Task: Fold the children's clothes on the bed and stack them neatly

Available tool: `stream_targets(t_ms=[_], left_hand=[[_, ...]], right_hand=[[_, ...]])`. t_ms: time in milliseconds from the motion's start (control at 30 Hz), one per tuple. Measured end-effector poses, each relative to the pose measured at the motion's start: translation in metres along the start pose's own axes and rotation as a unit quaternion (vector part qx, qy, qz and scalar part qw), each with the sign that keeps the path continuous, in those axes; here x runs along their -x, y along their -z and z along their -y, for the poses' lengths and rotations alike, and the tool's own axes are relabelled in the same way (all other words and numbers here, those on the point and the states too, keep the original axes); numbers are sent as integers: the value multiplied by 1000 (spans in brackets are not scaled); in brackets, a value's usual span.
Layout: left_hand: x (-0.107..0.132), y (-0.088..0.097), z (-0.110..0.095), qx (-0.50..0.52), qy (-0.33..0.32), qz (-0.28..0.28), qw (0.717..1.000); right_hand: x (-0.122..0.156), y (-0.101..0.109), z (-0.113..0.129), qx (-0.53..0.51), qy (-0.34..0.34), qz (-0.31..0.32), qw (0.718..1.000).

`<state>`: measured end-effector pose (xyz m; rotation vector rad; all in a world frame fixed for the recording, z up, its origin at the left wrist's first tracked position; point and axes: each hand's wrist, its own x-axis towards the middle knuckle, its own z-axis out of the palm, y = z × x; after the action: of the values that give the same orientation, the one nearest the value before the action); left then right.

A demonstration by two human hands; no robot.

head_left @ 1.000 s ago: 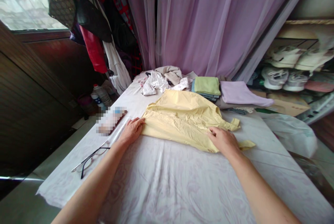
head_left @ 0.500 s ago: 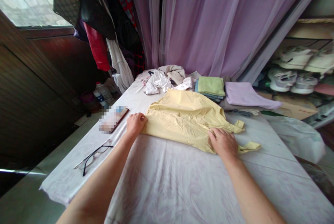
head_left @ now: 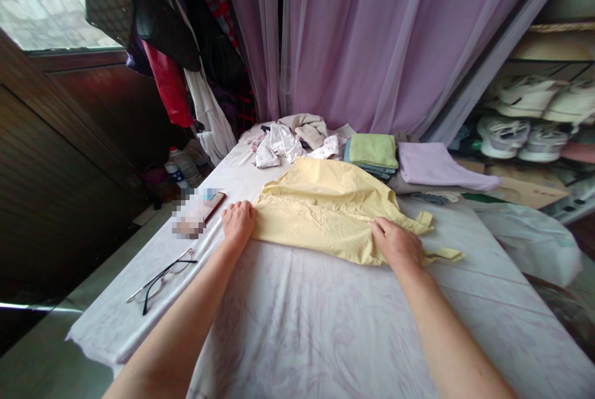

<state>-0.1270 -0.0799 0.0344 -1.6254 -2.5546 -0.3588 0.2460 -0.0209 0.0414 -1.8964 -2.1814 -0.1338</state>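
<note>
A thin, wrinkled yellow garment (head_left: 320, 225) with two strap-like ends at its right lies partly folded on the cloth-covered table. At its left edge, my left hand (head_left: 238, 222) is closed, with the fingers curled over the fabric. My right hand (head_left: 398, 243) grips the garment near the straps, thumb pointing inward, and part of the cloth is hidden under it. The front edge between my hands is fairly straight, while the back half bulges up loosely.
Behind the garment lie crumpled light clothes (head_left: 288, 139), a folded green cloth (head_left: 372, 150) and a lilac garment (head_left: 432, 165). A phone (head_left: 214, 208) and eyeglasses (head_left: 162, 278) rest near the table's left edge. Shoes (head_left: 504, 137) stand on a rack at right.
The view has shifted slightly. My fingers lie flatter on the garment's left edge, and its front edge looks smoother and straighter. Both hands stay at about the same spots on it.
</note>
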Motion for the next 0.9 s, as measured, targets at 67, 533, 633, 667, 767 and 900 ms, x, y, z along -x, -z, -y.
stream_targets(t_ms=[67,533,633,667,767,900], left_hand=[[2,-1,-1,-14,-4,-7,1000],[7,2,-21,85,-158,8,984],[9,-7,-30,119,-242,63,961],[9,-10,-32,116,-243,75,960],[11,-16,-31,91,-219,84,968],[11,-18,-29,70,-212,83,971]], right_hand=[[-1,-1,2,6,-7,9,1000],[1,-32,-9,-57,70,-121,989],[1,-34,-10,-50,65,-109,991],[1,-32,-12,-54,63,-106,991],[2,-23,-11,-83,59,-119,988],[5,-5,27,-147,106,-142,973]])
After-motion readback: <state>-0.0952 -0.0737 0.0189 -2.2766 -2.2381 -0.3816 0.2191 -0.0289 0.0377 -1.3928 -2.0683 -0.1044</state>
